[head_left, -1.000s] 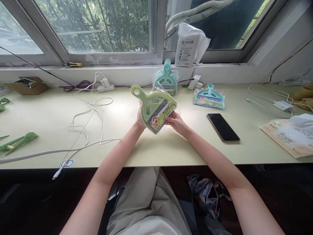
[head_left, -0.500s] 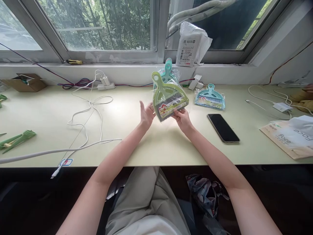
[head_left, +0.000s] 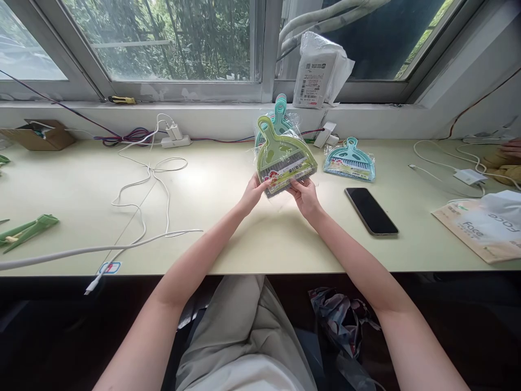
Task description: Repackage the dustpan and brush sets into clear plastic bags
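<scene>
A green mini dustpan and brush set (head_left: 283, 156), sealed in clear plastic with a printed label, is held upright above the pale desk (head_left: 228, 228). My left hand (head_left: 253, 194) pinches its lower left corner. My right hand (head_left: 304, 196) grips its lower right edge. The handle points up and away from me. Directly behind it a teal set in plastic (head_left: 278, 111) leans against the wall below the window sill. Another teal set (head_left: 349, 161) lies flat on the desk to the right.
A dark phone (head_left: 371, 211) lies right of my hands. White cables (head_left: 143, 201) and a power strip (head_left: 176, 142) spread at left, green clips (head_left: 28, 228) at far left. A tissue pack (head_left: 484, 228) sits at right. A white parcel (head_left: 319, 70) stands on the sill. Another person's hand (head_left: 510, 147) shows at far right.
The green set has moved away from me and turned upright. My left hand let go for a moment, then took hold of the lower left corner again.
</scene>
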Tool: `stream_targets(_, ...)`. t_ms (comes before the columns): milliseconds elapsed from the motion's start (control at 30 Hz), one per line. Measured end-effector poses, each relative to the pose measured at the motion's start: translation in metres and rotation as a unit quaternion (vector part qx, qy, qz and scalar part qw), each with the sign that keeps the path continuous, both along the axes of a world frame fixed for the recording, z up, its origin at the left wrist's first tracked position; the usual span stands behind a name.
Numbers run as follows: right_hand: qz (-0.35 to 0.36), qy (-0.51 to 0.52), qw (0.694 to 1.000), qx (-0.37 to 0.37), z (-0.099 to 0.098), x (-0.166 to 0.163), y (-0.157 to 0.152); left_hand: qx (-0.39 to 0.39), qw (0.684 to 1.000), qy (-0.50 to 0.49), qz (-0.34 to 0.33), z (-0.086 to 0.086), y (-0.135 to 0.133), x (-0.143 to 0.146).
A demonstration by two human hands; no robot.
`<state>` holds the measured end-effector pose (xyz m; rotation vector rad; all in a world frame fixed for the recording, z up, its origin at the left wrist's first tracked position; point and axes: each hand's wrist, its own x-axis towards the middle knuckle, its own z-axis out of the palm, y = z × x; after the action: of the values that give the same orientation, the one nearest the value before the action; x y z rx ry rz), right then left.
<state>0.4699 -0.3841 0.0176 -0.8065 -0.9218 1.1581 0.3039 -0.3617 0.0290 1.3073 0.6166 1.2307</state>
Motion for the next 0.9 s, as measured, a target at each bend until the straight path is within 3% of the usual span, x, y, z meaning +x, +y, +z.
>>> stream_targets(300,-0.003,0.023,1.000,-0.019,-0.006,-0.001,0.004,-0.065,0.997,0.045,0.014,0.001,-0.005,-0.002)
stream_targets(567,0.040,0.007,0.998,-0.041,-0.007,0.004,0.008,-0.072,0.995,0.063,0.020,-0.003,0.000,-0.004)
stream_targets(900,0.035,0.003,0.997,-0.065,-0.011,0.006,0.012,-0.069,0.995,0.069,-0.005,-0.010,0.008,-0.008)
